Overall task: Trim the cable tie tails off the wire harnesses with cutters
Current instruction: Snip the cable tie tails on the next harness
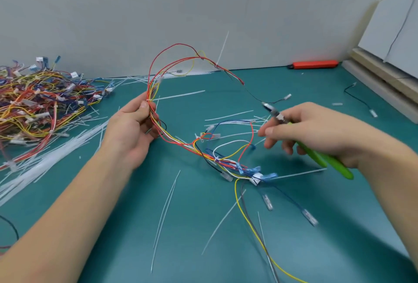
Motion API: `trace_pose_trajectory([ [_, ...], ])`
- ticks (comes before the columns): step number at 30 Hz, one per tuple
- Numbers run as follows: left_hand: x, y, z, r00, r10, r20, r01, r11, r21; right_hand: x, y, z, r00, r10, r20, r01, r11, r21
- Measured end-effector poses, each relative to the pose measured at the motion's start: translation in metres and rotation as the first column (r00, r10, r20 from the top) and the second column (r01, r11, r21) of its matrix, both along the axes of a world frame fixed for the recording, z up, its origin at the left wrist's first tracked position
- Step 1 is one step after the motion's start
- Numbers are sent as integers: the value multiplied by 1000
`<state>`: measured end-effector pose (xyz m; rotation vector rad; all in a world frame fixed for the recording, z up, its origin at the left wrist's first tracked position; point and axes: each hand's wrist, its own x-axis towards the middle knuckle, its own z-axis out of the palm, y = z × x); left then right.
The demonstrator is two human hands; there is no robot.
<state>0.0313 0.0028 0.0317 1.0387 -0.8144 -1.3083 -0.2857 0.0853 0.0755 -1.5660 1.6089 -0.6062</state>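
One uncut tie tail (222, 47) stood above the wire harness (181, 142) pinched in the left hand (133, 124); right hand (312, 131), clenched on the cutters (316, 154), risked nicking nearby wires.

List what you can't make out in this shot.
Head view only:
- Cutters: blades motion-blurred, so open or closed is unclear; right hand covers the pivot.
- Harness: the left hand hides the gripped stretch; yellow and grey wires run off the bottom edge.
- Pile: cut off by the left edge.
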Motion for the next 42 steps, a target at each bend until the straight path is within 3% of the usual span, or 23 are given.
trace_pose_trajectory([
  [4,-2,2,-1,998,56,39,-56,998,-2,13,11,5,952,298,-69,-302,951,-69],
  [8,-3,4,-2,980,137,145,-136,991,-11,33,26,5,779,607,-154,-618,786,-26],
  [11,-2,5,-3,966,133,223,-137,991,-1,50,34,-8,661,657,-362,-706,708,-6],
  [14,-3,5,-3,924,135,358,-134,991,-27,54,34,-9,708,624,-332,-683,724,-97],
  [15,-4,6,-4,859,169,484,-146,986,-85,53,32,-6,736,608,-298,-663,737,-133],
  [16,-5,7,-5,722,231,652,-147,972,-183,50,28,-5,779,576,-249,-621,762,-182],
  [17,-8,10,-6,526,319,788,-116,945,-305,47,25,-4,838,518,-173,-545,803,-241],
  [18,-10,15,-4,348,421,838,-61,902,-427,44,21,-5,899,434,-64,-432,853,-291],
  [19,-13,20,-2,268,494,827,-7,860,-511,42,17,-6,941,331,66,-295,902,-316],
  [20,-18,25,1,278,519,808,44,834,-550,41,13,-8,957,219,189,-155,940,-305],
  [21,-23,30,4,347,490,799,113,824,-555,39,9,-9,954,112,277,-35,962,-270],
  [23,-35,41,5,541,252,803,323,819,-475,37,4,-12,933,-38,357,112,976,-187],
  [25,-48,55,6,608,10,794,510,761,-400,35,3,-11,920,-91,382,161,975,-156],
  [29,-68,77,6,577,-48,815,649,634,-421,38,3,-13,928,-134,347,208,961,-184],
  [34,-76,92,19,674,-127,728,619,634,-463,37,-1,-16,898,-253,359,338,921,-195],
  [37,-75,97,18,532,-191,825,762,532,-368,38,-2,-17,891,-290,350,377,901,-213],
  [39,-78,99,15,465,-126,877,798,488,-353,39,-4,-18,891,-294,346,383,896,-226],
  [40,-80,99,13,469,-63,881,791,474,-387,39,-4,-18,894,-293,338,381,895,-231],
  [42,-85,98,11,564,-12,825,712,514,-479,39,-4,-18,905,-279,320,361,902,-235],
])
